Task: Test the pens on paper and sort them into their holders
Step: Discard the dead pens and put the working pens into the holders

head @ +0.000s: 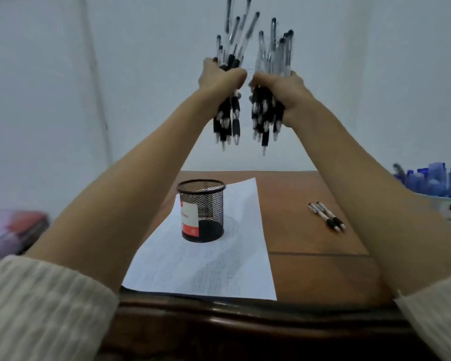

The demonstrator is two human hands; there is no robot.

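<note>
Left grip (220, 79) fisted on pens (225, 121) | right grip (276, 86) fisted on pens | holder (202, 211) below

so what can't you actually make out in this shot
- Pen count in each bundle: the left hand and right hand cover the barrels, and motion blur smears the tops.
- Label text on the mesh holder: too small and blurred.
- Container of blue pens: cut off by the right edge.
- Marks on the paper: faint grey, unreadable.
- Purple and red item at the left: blurred, partly behind the forearm.
</note>
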